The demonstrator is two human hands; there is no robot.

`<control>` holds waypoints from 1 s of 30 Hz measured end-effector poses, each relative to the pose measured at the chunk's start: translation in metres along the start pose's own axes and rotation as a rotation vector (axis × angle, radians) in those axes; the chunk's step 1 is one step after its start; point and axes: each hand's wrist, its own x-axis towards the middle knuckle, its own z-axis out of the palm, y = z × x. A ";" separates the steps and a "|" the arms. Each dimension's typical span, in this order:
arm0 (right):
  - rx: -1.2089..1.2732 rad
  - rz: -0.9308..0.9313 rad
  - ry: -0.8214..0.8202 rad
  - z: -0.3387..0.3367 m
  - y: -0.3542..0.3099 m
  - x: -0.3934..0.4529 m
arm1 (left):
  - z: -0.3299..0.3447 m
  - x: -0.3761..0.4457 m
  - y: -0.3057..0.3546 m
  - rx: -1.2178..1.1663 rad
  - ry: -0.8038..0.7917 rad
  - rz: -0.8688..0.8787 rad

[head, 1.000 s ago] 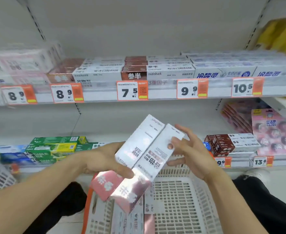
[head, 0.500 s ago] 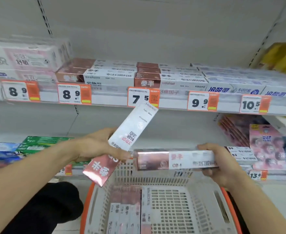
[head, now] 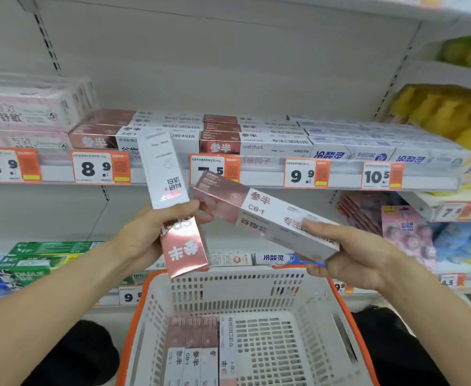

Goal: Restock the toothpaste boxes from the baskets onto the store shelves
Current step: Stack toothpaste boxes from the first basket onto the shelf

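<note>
Viewing from the head camera, one toothpaste box (head: 173, 201) is gripped upright in the left hand (head: 148, 232), another (head: 267, 218) in the right hand (head: 351, 252), above the basket (head: 348, 305). Shelving is underway; next, a slot among matching boxes on the shelf (head: 256, 179) seems needed.

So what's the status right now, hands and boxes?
Left hand grips upright pink-and-white toothpaste box. Right hand holds second box, tilted toward shelf. More boxes in white plastic basket. Nothing blocking.
</note>
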 end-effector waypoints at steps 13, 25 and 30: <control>-0.801 -0.535 0.070 0.035 -0.073 -0.035 | -0.005 -0.017 0.045 -0.063 0.016 0.179; -0.771 -0.841 0.225 0.101 -0.161 0.024 | -0.045 -0.020 0.065 0.220 0.301 0.160; -0.846 -0.899 0.279 0.150 -0.199 0.092 | -0.053 -0.024 0.069 0.372 0.417 0.216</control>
